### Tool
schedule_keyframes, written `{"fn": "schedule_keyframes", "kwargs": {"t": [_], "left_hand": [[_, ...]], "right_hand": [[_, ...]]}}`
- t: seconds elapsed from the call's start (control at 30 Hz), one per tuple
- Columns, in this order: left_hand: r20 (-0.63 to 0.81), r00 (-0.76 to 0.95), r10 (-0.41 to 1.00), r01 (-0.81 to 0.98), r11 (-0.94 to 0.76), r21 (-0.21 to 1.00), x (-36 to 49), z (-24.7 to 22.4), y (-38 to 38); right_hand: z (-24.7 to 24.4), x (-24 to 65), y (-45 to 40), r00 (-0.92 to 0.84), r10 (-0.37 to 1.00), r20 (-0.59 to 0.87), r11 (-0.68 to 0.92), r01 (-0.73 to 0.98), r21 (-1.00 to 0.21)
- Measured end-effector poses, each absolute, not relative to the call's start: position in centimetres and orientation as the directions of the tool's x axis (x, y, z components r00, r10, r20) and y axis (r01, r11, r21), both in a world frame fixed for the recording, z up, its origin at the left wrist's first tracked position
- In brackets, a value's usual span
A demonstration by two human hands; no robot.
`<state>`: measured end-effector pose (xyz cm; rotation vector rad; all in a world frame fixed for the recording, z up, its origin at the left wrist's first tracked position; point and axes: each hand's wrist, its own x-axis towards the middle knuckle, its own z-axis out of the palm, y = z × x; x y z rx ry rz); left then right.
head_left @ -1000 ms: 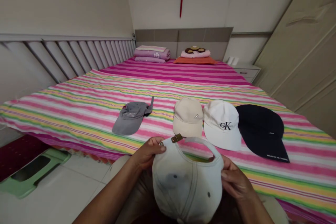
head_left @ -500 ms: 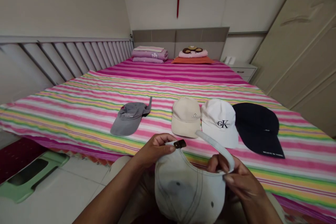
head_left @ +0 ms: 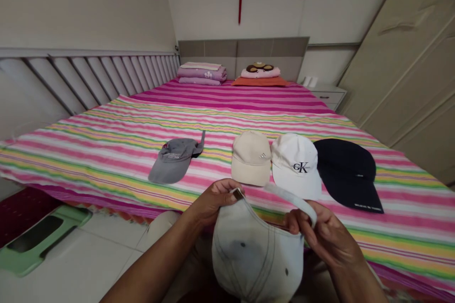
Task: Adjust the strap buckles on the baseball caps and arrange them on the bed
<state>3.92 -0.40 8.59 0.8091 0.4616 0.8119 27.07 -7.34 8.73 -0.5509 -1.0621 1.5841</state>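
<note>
Low in the head view, a pale light-blue baseball cap is held between my two hands, its back opening facing up and away. My left hand is closed on the opening's left edge, beside a small dark buckle. Fingers of my right hand pinch the right side, where the loose adjustment strap curves up and points left, its end free. Beyond lie a grey cap, a beige cap, a white cap with black letters and a black cap.
The caps lie on a bed with a striped sheet. Folded bedding and a pink pillow stack are by the headboard. A green stool stands on the floor at left; a nightstand is at far right.
The buckle has turned and sits closer against my left fingers. My right hand has shifted its fingers along the strap's base, and the strap's free end has dipped slightly.
</note>
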Motion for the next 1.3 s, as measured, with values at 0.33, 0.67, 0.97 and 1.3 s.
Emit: {"fn": "schedule_keyframes", "kwargs": {"t": [0.33, 0.67, 0.97, 1.3], "left_hand": [[-0.071, 0.584, 0.809, -0.299, 0.296, 0.907, 4.6, 9.5, -0.5], [0.392, 0.446, 0.805, 0.183, -0.51, 0.84, 4.4, 10.0, -0.5], [0.441, 0.405, 0.801, 0.243, -0.56, 0.792, 3.5, 9.9, -0.7], [0.328, 0.407, 0.852, 0.08, -0.391, 0.917, 4.0, 9.4, -1.7]], "right_hand": [[10.4, 27.1, -6.6, -0.253, 0.959, 0.13, -0.022, -0.522, -0.853], [11.1, 26.0, -6.1, -0.166, 0.983, 0.083, -0.017, -0.527, -0.849], [11.0, 26.1, -6.6, -0.272, 0.962, 0.039, -0.099, -0.474, -0.875], [12.7, 25.9, -6.6, -0.396, 0.915, -0.074, -0.174, -0.222, -0.959]]}}
